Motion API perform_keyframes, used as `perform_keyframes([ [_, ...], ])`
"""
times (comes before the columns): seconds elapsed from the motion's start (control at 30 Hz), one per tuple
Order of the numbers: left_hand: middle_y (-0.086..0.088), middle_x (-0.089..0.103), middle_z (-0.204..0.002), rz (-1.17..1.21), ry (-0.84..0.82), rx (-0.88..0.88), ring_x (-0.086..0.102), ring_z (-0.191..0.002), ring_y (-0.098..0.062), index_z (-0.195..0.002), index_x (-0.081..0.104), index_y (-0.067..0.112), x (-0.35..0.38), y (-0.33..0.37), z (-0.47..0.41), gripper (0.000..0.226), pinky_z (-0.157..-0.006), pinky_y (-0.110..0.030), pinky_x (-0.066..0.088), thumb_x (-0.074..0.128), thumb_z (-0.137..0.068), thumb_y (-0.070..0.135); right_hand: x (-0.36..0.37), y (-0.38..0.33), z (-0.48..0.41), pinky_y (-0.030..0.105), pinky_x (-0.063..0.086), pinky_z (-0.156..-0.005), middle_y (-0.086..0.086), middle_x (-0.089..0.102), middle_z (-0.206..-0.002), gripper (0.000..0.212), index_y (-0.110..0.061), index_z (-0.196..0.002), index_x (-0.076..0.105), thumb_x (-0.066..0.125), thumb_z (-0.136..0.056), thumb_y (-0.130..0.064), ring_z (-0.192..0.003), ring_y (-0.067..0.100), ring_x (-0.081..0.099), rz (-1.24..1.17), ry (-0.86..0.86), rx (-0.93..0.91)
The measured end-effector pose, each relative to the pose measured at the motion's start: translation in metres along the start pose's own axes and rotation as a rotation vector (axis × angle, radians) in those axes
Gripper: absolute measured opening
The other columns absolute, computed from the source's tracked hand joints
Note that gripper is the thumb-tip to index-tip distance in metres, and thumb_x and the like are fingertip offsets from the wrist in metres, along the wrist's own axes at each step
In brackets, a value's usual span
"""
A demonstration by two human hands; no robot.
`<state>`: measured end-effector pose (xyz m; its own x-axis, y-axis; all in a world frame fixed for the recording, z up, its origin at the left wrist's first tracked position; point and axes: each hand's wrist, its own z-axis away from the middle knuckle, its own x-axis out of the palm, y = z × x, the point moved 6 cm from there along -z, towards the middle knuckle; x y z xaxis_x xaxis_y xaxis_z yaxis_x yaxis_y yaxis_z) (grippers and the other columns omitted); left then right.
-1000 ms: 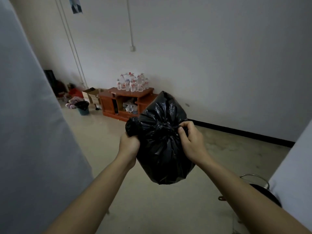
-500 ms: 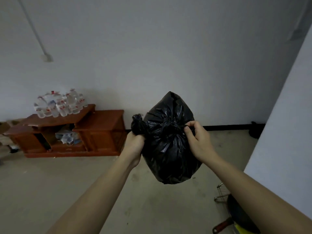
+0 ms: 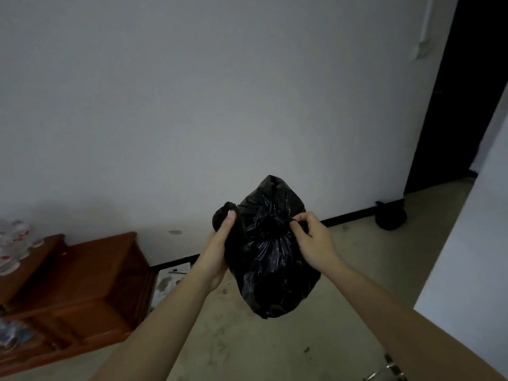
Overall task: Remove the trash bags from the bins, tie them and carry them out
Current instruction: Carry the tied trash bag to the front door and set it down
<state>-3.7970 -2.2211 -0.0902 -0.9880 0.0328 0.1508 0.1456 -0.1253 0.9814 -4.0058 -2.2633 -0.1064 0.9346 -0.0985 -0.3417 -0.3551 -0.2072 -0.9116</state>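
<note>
A crinkled black plastic trash bag [image 3: 275,279] is hanging bunched. Left grip [image 3: 217,253] and right grip [image 3: 313,240] are pinching its neck.

The black, glossy, crinkled plastic trash bag [image 3: 270,259] hangs in the air above the floor, full and rounded, its bottom sagging to a blunt point. Its mouth is gathered into a tight bunch at the upper middle, with pleats fanning out from it. The left hand [image 3: 217,251] grips a twisted tail on one side. The right hand [image 3: 313,240] pinches the plastic beside the bunch.
</note>
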Motion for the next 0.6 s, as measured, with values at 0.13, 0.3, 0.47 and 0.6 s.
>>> perform_keyframes([
  [0.13,-0.004,0.067,-0.128,-0.060,0.093,0.023,0.067,-0.114,-0.021,-0.134,0.053,0.025,-0.013,0.010,-0.120,0.072,-0.099,-0.043,0.052,0.082,-0.074,0.053,0.007,0.025,-0.098,0.032,0.052,-0.078,-0.005,0.065,-0.096,0.024,-0.027,-0.118,0.048,0.058,-0.097,-0.034,-0.088,0.018,0.065,-0.029,-0.026,0.032],
  [0.3,0.006,0.045,-0.143,-0.317,0.017,0.160,0.051,-0.128,-0.016,-0.155,0.013,0.041,0.003,0.005,-0.276,0.083,-0.108,-0.044,0.046,0.068,-0.092,0.037,0.011,0.083,-0.217,0.032,0.049,-0.102,-0.014,0.060,-0.128,0.063,-0.033,-0.148,0.028,0.061,-0.095,-0.037,-0.117,0.004,0.059,-0.067,-0.040,0.037],
  [0.47,0.011,0.055,-0.134,-0.455,-0.065,0.343,0.053,-0.126,-0.011,-0.143,0.040,0.036,0.041,0.011,-0.428,0.056,-0.108,-0.037,0.044,0.066,-0.094,0.030,-0.013,0.126,-0.327,0.026,0.042,-0.109,-0.018,0.055,-0.135,0.064,-0.032,-0.152,0.031,0.062,-0.097,-0.030,-0.122,-0.005,0.052,0.008,0.071,0.074],
  [0.6,0.011,0.067,-0.121,-0.506,-0.306,0.514,0.062,-0.116,-0.011,-0.128,0.059,0.029,0.114,0.031,-0.531,0.035,-0.099,-0.037,0.051,0.061,-0.096,0.015,-0.063,0.157,-0.400,0.024,0.038,-0.112,-0.010,0.052,-0.140,0.066,-0.033,-0.154,0.029,0.061,-0.096,-0.032,-0.129,-0.001,0.047,0.156,0.188,0.046],
])
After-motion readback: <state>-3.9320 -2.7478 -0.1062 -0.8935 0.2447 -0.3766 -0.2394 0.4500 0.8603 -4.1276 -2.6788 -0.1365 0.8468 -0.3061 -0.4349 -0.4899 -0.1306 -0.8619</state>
